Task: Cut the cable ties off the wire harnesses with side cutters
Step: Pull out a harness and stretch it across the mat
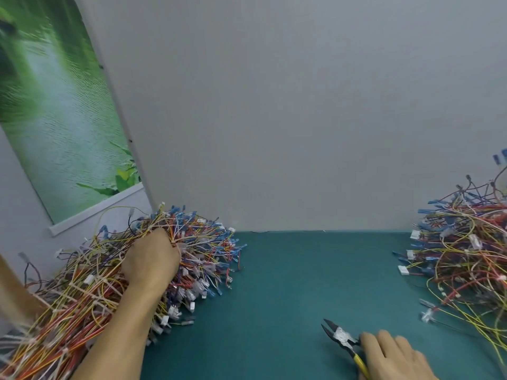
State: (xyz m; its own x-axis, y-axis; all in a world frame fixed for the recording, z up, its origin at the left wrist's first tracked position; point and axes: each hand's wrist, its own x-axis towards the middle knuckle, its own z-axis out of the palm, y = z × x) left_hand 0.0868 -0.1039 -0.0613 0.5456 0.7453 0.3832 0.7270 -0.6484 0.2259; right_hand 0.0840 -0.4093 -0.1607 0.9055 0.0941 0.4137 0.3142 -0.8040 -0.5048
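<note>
The step in hand was fetching the next bundle, not cutting. At the lower left of the frame the left hand (152,263) was sunk into a big heap of tied harnesses (82,303), red, yellow and white wires bound in places by white cable ties (73,285). Its fingers were curled down among the wires and mostly hidden, so it looked to be gripping a bundle near the top of the heap, though exactly which one could not be told. At the bottom right the right hand (392,357) rested low on the green table (288,283) with its fingers wrapped over the yellow handles of the side cutters (343,337). The tool's black jaws stood slightly apart, pointed toward the upper left and touched no wire. Cutters and heap were well apart, with bare table between them. A second, looser tangle of wires (466,256) lay at the right edge of the frame, probably the harnesses already freed. A green landscape poster (55,119) hung on the wall at the upper left. The next move probably called for lifting one bundle clear of the heap, bringing it toward the middle of the table, finding a white tie and slipping one jaw under it without nicking the wires beneath.
</note>
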